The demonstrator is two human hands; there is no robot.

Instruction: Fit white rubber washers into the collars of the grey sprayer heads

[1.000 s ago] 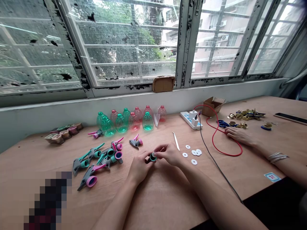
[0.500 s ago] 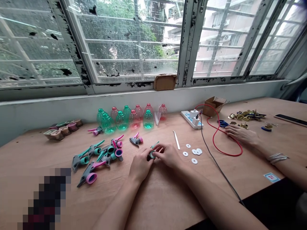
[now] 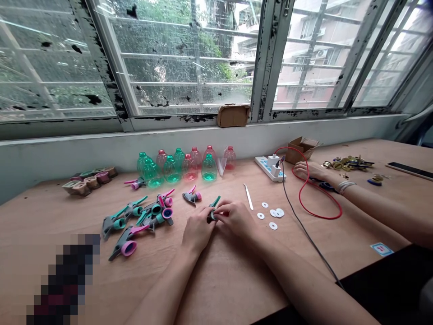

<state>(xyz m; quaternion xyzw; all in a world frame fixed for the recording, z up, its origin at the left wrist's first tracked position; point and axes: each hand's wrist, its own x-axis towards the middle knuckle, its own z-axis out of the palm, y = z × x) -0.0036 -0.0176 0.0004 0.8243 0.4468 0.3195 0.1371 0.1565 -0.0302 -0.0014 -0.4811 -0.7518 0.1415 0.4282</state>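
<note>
Near the middle of the table, my left hand [image 3: 197, 229] is closed around a trigger sprayer head [image 3: 215, 201] with a green lever. My right hand [image 3: 239, 220] pinches at its round collar; whether a washer is between the fingertips I cannot tell. Just right of that hand lie several white ring washers [image 3: 273, 226] and white tweezers [image 3: 248, 197]. A grey and pink sprayer head [image 3: 192, 197] rests beyond my left hand. Further left is a loose pile of sprayer heads [image 3: 156, 211], some with green parts, some with pink.
Several green and pink clear bottles [image 3: 209, 169] stand along the wall. A power strip [image 3: 265, 167] has a red cable [image 3: 301, 198] and a dark cable [image 3: 306, 231] running from it. A co-worker's arm [image 3: 372, 198] reaches in from the right, near an open cardboard box [image 3: 295, 151].
My fingers have shifted slightly on the sprayer head, and its green lever now points up more visibly. The co-worker's hand has moved left, towards the power strip.
</note>
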